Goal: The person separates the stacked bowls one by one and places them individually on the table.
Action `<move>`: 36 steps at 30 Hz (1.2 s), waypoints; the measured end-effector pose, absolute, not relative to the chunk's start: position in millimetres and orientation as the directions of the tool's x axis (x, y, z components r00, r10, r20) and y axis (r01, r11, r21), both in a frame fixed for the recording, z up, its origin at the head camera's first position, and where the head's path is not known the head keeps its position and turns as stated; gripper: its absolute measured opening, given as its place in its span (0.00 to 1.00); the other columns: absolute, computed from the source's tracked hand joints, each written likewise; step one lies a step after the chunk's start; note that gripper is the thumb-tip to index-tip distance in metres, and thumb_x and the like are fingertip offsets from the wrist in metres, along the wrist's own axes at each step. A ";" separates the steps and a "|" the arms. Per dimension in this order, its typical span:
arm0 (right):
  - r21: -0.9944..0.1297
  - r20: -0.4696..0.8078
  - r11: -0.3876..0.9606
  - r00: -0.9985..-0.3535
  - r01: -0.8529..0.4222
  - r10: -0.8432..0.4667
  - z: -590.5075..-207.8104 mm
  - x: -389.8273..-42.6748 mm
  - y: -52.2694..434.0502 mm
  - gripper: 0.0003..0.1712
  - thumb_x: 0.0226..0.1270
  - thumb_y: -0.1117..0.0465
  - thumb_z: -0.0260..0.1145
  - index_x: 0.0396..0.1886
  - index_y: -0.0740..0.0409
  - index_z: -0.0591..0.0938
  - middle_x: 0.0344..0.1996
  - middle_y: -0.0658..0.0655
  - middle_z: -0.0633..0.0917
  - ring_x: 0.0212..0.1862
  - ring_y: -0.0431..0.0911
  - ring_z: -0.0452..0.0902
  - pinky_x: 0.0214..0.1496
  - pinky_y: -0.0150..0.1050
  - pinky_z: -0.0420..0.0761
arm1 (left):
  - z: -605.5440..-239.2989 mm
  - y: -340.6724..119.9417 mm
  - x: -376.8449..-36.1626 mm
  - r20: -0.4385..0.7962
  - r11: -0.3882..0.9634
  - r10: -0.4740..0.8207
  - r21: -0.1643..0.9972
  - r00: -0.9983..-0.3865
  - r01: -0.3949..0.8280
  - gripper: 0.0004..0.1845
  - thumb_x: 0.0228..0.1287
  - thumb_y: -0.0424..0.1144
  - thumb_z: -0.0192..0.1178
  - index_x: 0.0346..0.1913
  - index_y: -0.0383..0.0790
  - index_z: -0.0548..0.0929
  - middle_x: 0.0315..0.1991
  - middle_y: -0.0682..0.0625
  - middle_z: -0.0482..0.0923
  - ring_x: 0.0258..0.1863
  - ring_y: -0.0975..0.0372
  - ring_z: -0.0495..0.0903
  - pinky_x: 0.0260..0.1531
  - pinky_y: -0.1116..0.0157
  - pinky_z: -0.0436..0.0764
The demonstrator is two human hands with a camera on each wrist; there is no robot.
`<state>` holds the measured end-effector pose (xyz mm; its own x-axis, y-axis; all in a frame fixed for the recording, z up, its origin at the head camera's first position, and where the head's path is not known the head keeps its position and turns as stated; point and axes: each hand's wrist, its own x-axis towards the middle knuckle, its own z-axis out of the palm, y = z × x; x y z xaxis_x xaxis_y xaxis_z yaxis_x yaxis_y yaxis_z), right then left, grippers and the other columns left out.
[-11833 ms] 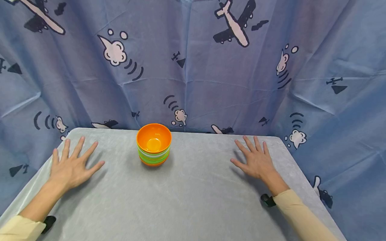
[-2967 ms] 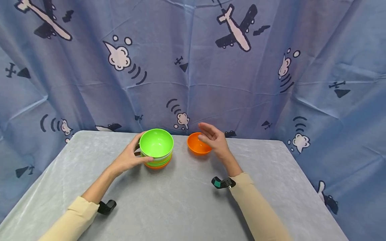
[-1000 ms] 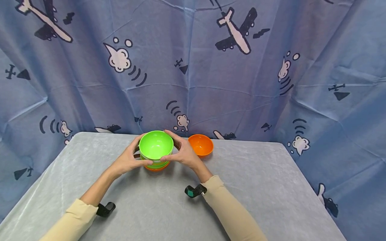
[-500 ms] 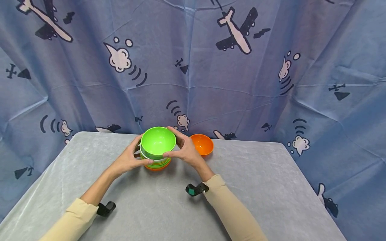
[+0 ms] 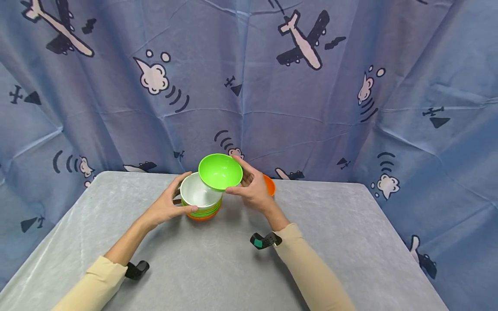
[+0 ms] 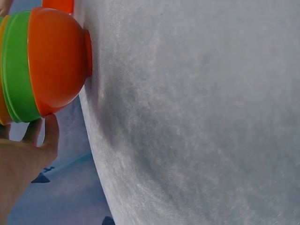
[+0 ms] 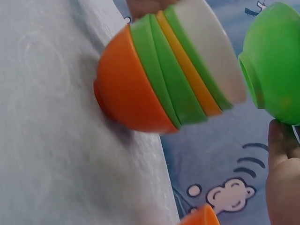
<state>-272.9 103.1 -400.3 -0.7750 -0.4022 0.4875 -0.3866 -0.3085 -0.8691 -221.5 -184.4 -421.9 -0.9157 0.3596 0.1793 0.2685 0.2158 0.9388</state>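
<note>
Green bowl point(image 5: 220, 171) came free. A second earlier it was nested on top of the stack point(image 5: 203, 211); now it was in the air, above and right of it, mouth up. Right hand point(image 5: 254, 190) had it: right fingers point(image 7: 279, 145) grasped its side. Foot was just beside the stack's top rim; couldn't tell if there was a gap.

Result: white bowl point(image 5: 196, 194) was exposed as the new top, more bowls nested under it. Left hand point(image 5: 167, 203) hadn't shifted, fingers curled round the stack's left side, steadying it by my read. Stack stayed upright on the surface point(image 5: 202, 268).

Loose orange bowl point(image 5: 270, 185) was where it had been, on the surface right of the stack, partly hidden by the right hand.

My read: unstacking was one bowl further on, green one separated but not yet set down.
</note>
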 end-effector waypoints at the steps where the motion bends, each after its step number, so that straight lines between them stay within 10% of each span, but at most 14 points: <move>1: -0.869 0.488 -0.306 -0.776 -0.389 -0.399 -399.1 -272.9 107.1 0.65 0.42 0.53 0.86 0.77 0.69 0.62 0.75 0.61 0.66 0.73 0.55 0.63 0.71 0.45 0.65 | -421.7 -184.4 -221.5 0.178 0.218 0.359 0.939 -0.916 0.267 0.53 0.59 0.36 0.76 0.81 0.53 0.53 0.73 0.44 0.58 0.70 0.44 0.63 0.61 0.41 0.69; 36: -0.948 0.288 0.081 -0.936 -0.309 -0.203 -408.9 -255.4 288.5 0.52 0.57 0.80 0.74 0.79 0.66 0.59 0.75 0.68 0.61 0.73 0.51 0.61 0.64 0.33 0.70 | -418.8 -184.2 -219.6 0.151 0.250 0.356 0.935 -0.922 0.250 0.53 0.60 0.38 0.75 0.82 0.51 0.52 0.77 0.42 0.53 0.73 0.41 0.57 0.63 0.40 0.68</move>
